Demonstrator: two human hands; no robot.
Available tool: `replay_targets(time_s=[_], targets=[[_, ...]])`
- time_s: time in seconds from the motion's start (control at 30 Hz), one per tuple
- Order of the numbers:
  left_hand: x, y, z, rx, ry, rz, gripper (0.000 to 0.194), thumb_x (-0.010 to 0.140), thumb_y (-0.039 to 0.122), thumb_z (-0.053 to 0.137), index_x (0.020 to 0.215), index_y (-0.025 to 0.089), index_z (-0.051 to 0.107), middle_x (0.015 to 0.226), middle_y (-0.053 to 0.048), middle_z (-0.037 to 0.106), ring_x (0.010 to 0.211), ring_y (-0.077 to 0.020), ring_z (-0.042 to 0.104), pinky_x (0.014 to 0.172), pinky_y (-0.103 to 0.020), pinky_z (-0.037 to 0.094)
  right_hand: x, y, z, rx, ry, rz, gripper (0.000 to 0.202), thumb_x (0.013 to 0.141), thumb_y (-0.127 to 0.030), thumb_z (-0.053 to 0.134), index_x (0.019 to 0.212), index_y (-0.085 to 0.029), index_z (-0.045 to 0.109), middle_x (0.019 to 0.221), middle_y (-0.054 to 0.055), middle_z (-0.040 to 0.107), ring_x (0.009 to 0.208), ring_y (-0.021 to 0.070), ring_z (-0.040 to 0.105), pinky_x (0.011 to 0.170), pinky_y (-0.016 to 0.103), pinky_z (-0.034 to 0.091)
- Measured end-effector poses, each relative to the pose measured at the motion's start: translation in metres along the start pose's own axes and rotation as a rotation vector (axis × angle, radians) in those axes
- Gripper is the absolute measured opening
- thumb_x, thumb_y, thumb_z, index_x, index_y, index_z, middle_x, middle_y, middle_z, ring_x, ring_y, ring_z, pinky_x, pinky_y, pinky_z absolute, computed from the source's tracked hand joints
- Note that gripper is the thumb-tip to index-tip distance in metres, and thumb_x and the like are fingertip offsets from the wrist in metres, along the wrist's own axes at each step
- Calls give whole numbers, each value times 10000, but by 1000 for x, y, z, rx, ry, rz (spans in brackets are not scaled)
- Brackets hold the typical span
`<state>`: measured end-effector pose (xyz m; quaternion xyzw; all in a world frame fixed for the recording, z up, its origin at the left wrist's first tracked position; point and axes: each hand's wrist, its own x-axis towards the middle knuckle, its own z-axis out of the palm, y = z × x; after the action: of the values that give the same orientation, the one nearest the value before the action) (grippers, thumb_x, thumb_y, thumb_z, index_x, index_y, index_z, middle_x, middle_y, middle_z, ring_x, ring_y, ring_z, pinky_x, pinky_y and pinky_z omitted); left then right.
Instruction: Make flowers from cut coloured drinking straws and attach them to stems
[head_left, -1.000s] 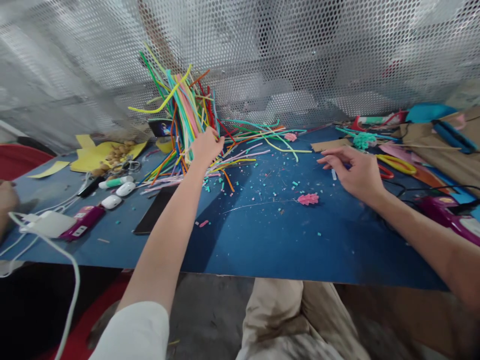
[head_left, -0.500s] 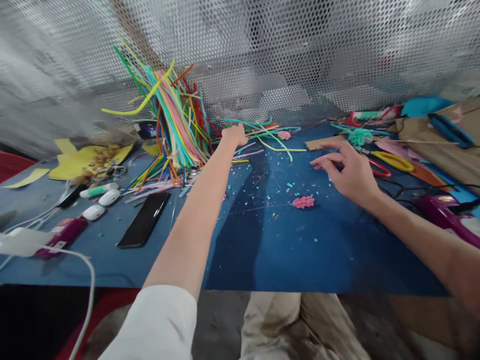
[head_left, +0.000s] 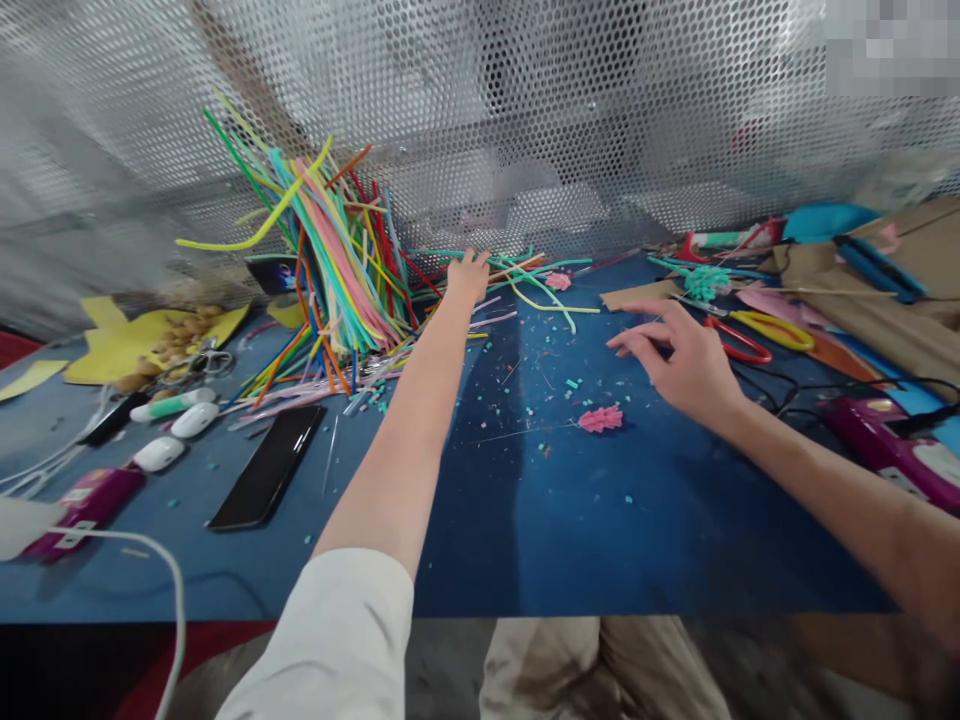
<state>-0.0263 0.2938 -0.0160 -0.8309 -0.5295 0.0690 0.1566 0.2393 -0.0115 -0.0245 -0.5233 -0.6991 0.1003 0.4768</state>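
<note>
My left hand [head_left: 469, 277] reaches to the back of the blue table, fingers apart, over loose pipe cleaners [head_left: 525, 268] near the mesh wall. Left of it leans a big bundle of coloured pipe cleaners [head_left: 341, 250]. My right hand [head_left: 679, 358] hovers at the right, palm turned inward, fingers loosely curved and apart with nothing visible between them. A pink fuzzy piece [head_left: 600, 419] with a thin wire lies in front and to the left of it. Another pink piece [head_left: 558, 282] is at the back, and a teal one [head_left: 706, 283] sits behind my right hand.
A black phone [head_left: 268, 468], white cables and a purple glue gun [head_left: 86, 510] lie at the left. Red-handled pliers [head_left: 739, 340], yellow-handled scissors [head_left: 772, 329], cardboard [head_left: 637, 295] and another purple tool [head_left: 892, 445] are at the right. A perforated metal wall [head_left: 570, 130] stands behind.
The fingers of my left hand have spread from a closed shape, at about the same place. My right hand keeps its pose. The whole view has shifted slightly.
</note>
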Motion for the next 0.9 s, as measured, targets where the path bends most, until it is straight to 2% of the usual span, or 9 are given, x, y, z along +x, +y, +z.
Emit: replay_targets(time_s=[0.1, 0.2, 0.3, 0.37, 0.43, 0.6, 0.7, 0.83, 0.9], targets=[[2, -1, -1, -20, 22, -5, 603, 874, 249, 558, 1465, 172, 471, 1624, -116, 277, 1468, -378, 209, 1137, -563, 310, 0, -1, 0, 0, 1, -3, 301, 970, -340, 528, 1253, -239, 546, 951, 43, 780, 809, 210, 749, 776, 370, 576], [0, -2, -6, -30, 81, 2, 597, 889, 211, 509, 1474, 112, 440, 1578, -161, 348, 1465, -359, 222, 1153, -557, 274, 0, -4, 0, -6, 6, -8, 299, 965, -330, 536, 1250, -242, 548, 939, 36, 780, 796, 206, 748, 765, 360, 572], [-6, -4, -16, -85, 253, 38, 553, 905, 172, 441, 1449, 74, 459, 1506, -195, 441, 1433, -347, 295, 1156, -563, 252, 0, -5, -1, -2, -2, -16, 310, 963, -316, 541, 1263, -239, 540, 931, 30, 779, 791, 200, 746, 759, 351, 566], [-11, -6, -24, -146, 394, 66, 521, 915, 177, 415, 1420, 82, 496, 1460, -200, 494, 1407, -351, 336, 1147, -578, 254, 0, -5, -1, -5, -8, -18, 316, 964, -320, 539, 1269, -234, 539, 947, 36, 779, 783, 200, 746, 744, 351, 561], [-16, -7, -34, -170, 464, 72, 517, 924, 185, 392, 1424, 100, 494, 1458, -191, 500, 1402, -351, 343, 1143, -588, 251, 0, -5, -2, -14, -12, -18, 317, 966, -332, 538, 1266, -228, 547, 959, 44, 778, 783, 207, 745, 730, 355, 556], [-29, -9, -62, -129, 553, 122, 479, 947, 214, 365, 1380, 82, 524, 1439, -187, 505, 1400, -336, 343, 1165, -553, 200, -1, -6, -3, -23, -11, -43, 297, 972, -347, 536, 1238, -220, 572, 1004, 57, 772, 783, 203, 742, 733, 358, 552], [-34, -16, -80, -109, 578, 140, 450, 989, 293, 334, 1324, 97, 562, 1386, -165, 541, 1396, -303, 327, 1174, -509, 172, -2, -8, -4, -24, -14, -55, 288, 981, -341, 526, 1239, -222, 567, 1003, 54, 772, 787, 197, 740, 731, 356, 548], [-41, -30, -105, -104, 639, -44, 486, 1003, 485, 364, 1330, 159, 516, 1304, -67, 595, 1351, -208, 220, 1164, -469, 143, -1, -8, -5, -13, -16, -61, 299, 989, -325, 514, 1272, -233, 537, 974, 38, 774, 820, 199, 741, 750, 365, 552], [-49, -35, -115, -84, 650, -139, 461, 1006, 478, 366, 1294, 152, 518, 1320, -52, 572, 1301, -187, 209, 1160, -475, 131, -2, -8, -5, 8, -2, -61, 293, 992, -328, 502, 1268, -234, 530, 982, 44, 772, 837, 207, 743, 755, 371, 561]])
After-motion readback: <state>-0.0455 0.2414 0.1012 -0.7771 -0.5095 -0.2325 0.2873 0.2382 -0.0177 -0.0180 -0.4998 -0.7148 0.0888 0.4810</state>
